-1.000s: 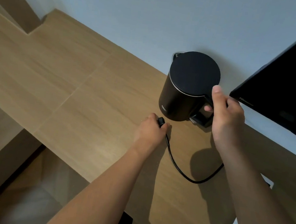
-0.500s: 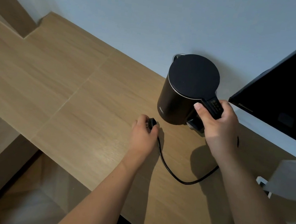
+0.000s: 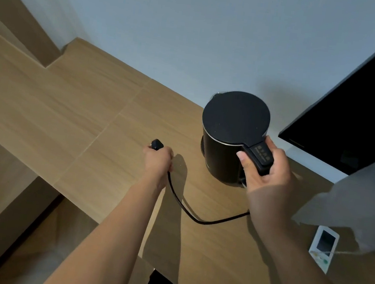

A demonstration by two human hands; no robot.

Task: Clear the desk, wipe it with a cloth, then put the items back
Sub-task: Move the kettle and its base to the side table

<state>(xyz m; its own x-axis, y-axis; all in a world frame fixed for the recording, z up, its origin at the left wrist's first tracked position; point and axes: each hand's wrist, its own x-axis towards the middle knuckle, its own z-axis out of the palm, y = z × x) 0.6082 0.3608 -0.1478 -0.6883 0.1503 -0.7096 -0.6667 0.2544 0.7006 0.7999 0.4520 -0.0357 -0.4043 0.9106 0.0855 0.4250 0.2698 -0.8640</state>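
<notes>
Black kettle [image 3: 225, 144] upright on desk [image 3: 71, 112], handle toward the person.

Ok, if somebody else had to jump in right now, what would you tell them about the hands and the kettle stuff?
Left hand grips the plug of the black cord, just above the wooden desk.
Right hand grips the handle of the black kettle, which stands on the desk by the wall.
The cord loops across the desk between the hands.
A white remote lies at the right, beside a pale cloth.
Done: kettle and plug in hand. Whether wiping is done cannot be told.
Left: settle the kettle, cord and remote.
</notes>
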